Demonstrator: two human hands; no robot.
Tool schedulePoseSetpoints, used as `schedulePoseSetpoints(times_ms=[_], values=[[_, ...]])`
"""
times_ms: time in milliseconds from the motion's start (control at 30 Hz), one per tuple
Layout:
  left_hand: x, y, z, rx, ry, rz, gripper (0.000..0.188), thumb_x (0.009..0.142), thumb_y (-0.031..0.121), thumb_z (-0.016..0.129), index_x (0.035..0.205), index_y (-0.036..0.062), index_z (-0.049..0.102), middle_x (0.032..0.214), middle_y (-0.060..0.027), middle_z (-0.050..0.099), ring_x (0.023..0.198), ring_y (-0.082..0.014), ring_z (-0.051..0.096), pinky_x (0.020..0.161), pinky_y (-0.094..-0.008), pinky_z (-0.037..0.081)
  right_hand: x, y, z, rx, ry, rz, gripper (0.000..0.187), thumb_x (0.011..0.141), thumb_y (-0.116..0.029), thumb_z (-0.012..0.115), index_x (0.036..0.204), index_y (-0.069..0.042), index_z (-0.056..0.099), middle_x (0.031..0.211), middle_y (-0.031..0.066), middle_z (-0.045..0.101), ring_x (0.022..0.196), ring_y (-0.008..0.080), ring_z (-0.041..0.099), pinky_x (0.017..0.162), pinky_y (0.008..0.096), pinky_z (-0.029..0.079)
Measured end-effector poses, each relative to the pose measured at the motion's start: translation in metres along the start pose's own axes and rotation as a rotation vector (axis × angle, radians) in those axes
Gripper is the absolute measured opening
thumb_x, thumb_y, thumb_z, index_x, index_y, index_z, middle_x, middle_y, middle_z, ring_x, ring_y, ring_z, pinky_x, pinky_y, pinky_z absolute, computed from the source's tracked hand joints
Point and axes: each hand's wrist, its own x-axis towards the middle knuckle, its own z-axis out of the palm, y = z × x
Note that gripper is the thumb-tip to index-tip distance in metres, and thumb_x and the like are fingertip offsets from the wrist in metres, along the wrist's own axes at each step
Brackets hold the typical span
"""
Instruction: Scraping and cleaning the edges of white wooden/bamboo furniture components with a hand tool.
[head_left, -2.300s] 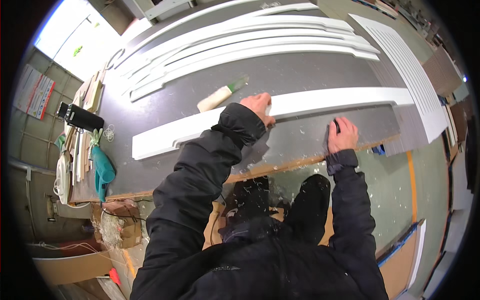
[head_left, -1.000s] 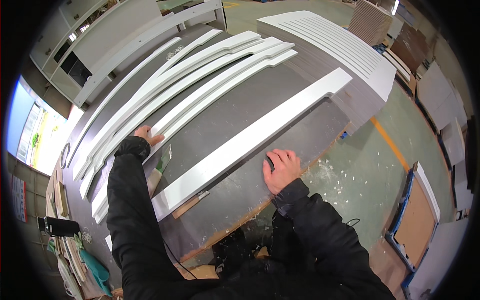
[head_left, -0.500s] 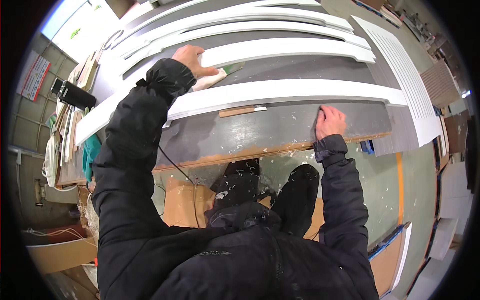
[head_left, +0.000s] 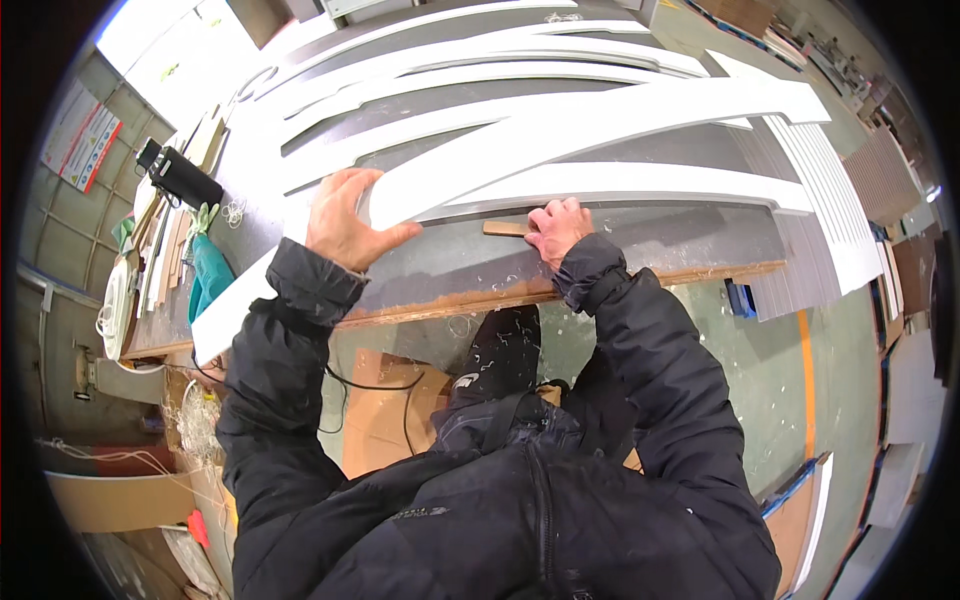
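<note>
My left hand (head_left: pixel 345 220) grips the near left end of a white curved board (head_left: pixel 560 130), its thumb and fingers spread around that end. This board slants away to the right, across other white boards. In front, another white curved board (head_left: pixel 650 182) runs along the near side of the table. My right hand (head_left: pixel 562 235) is closed on the right end of a small, flat brown wooden piece (head_left: pixel 503 229) near the table's front edge. The fingers hide that end.
Several more white curved strips (head_left: pixel 480 75) lie toward the far side of the grey table (head_left: pixel 700 235). At the left are a black cylinder (head_left: pixel 185 180), a teal tool (head_left: pixel 210 270) and wood offcuts. A grooved white panel (head_left: pixel 820 190) lies at the right.
A white board now slants across the others, its near end in my left hand, which has come nearer. My right hand has moved left onto the small brown piece and closed on it.
</note>
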Motion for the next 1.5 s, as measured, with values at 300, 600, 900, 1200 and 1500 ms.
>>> schedulePoseSetpoints(times_ms=[300,600,900,1200,1500], values=[[-0.005,0.051,0.092,-0.265,-0.099,0.127,0.074,0.061,0.043,0.09,0.113,-0.0032,0.063,0.111,-0.0205,0.061,0.109,-0.0366,0.056,0.095,-0.0433,0.046,-0.125,-0.021,-0.049,0.199,-0.096,-0.091,0.038,0.082,-0.005,0.061,0.12,0.0,0.056,0.074,0.0203,0.064,0.074,0.0376,0.062,0.066,0.0498,0.049],[-0.033,0.012,0.179,-0.248,-0.245,0.179,0.084,0.053,0.057,0.089,0.112,0.0029,0.065,0.103,-0.0165,0.063,0.101,-0.0371,0.056,0.089,-0.0455,0.046,-0.263,-0.028,-0.096,0.83,0.355,0.645,0.014,0.086,-0.005,0.07,0.1,-0.006,0.073,0.078,0.0053,0.06,0.074,0.017,0.058,0.069,0.0302,0.047],[-0.003,0.061,0.155,0.002,-0.591,0.1,0.078,0.058,0.045,0.09,0.115,-0.0011,0.063,0.113,-0.0197,0.06,0.108,-0.0389,0.054,0.093,-0.0477,0.044,-0.332,0.025,-0.073,1.564,0.95,0.872,0.028,0.099,-0.013,0.055,0.122,0.004,0.055,0.099,0.0142,0.064,0.089,0.0249,0.07,0.075,0.0326,0.058],[0.0,0.119,0.202,-0.291,-0.234,0.497,0.056,0.071,0.018,0.083,0.122,0.0038,0.063,0.11,-0.0197,0.06,0.101,-0.0384,0.054,0.091,-0.0463,0.043,-0.33,0.125,-0.061,1.276,0.931,0.978,0.037,0.095,-0.003,0.058,0.131,0.006,0.053,0.099,0.0099,0.066,0.083,0.0155,0.065,0.072,0.029,0.055],[-0.002,0.138,0.184,-0.208,-0.345,0.395,0.059,0.073,0.019,0.078,0.126,0.0043,0.058,0.118,-0.0202,0.055,0.107,-0.0385,0.049,0.095,-0.0514,0.039,-0.314,0.278,-0.071,0.452,0.988,0.977,0.028,0.096,-0.007,0.059,0.122,-0.002,0.063,0.095,0.0059,0.069,0.084,0.0126,0.064,0.073,0.0268,0.051]])
